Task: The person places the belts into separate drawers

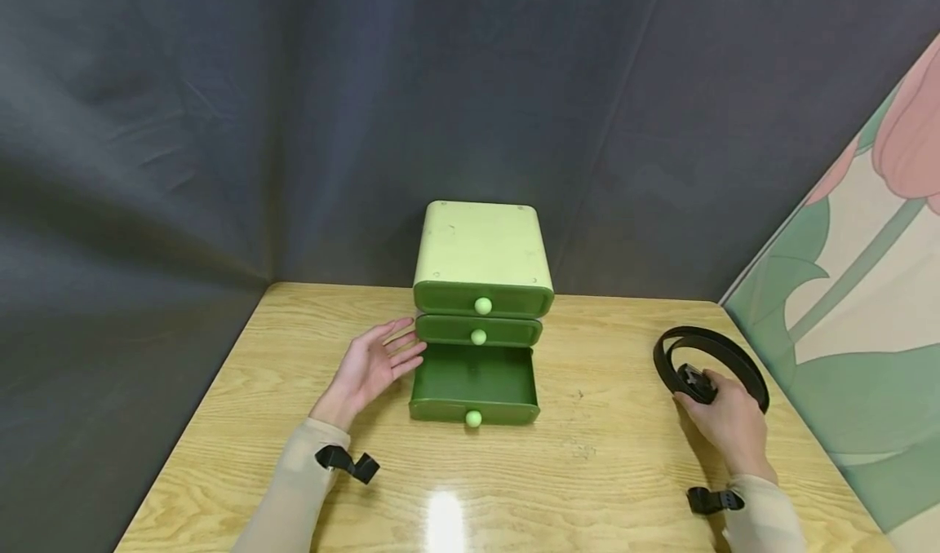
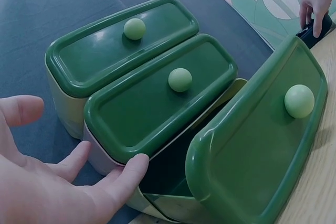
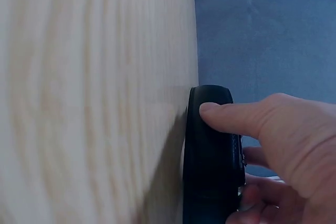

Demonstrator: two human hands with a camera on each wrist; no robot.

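A small green three-drawer cabinet (image 1: pixel 485 243) stands at the back middle of the table. Its bottom drawer (image 1: pixel 473 378) is pulled out and shows a bare green inside; the middle and top drawers are pushed in. My left hand (image 1: pixel 374 365) is beside the cabinet's left side, fingers extended, the fingertips right at the edge of the middle drawer (image 2: pixel 163 98) in the left wrist view. On the right, a coiled black belt (image 1: pixel 711 337) rests on the table. My right hand (image 1: pixel 730 422) grips it by the buckle end, thumb on the near side (image 3: pixel 210 145).
The light wooden table (image 1: pixel 587 471) has a dark cloth (image 1: pixel 470 88) hanging behind it and on the left. A panel with painted tulips (image 1: pixel 866 333) rises along the right edge. Black straps (image 1: pixel 348 462) are on both wrists.
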